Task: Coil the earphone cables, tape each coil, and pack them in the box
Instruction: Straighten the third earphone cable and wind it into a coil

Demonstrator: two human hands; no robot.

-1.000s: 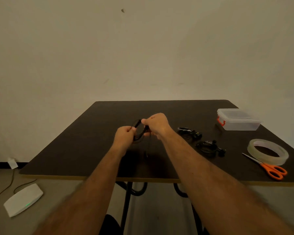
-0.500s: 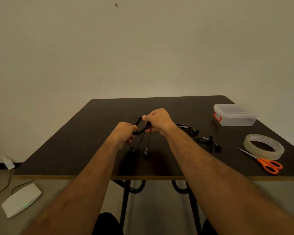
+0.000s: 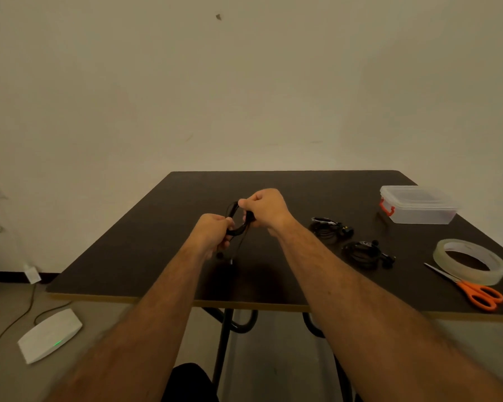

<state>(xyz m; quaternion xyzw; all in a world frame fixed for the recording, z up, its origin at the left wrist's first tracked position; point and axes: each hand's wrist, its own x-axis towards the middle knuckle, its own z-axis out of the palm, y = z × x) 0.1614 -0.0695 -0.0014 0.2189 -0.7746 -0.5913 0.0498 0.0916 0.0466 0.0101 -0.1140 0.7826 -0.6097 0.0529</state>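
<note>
Left hand and right hand each pinch the black earphone cable, held as a loop above the dark surface; earbud ends dangle below.

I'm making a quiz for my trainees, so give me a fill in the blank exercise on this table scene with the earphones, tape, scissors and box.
1. Both the left hand and the right hand hold a black earphone ____.
2. The scissors have ____ handles.
3. The lid of the plastic box is ____.
4. The scissors' blades point toward the roll of ____.

Missing words: cable; orange; closed; tape
</note>
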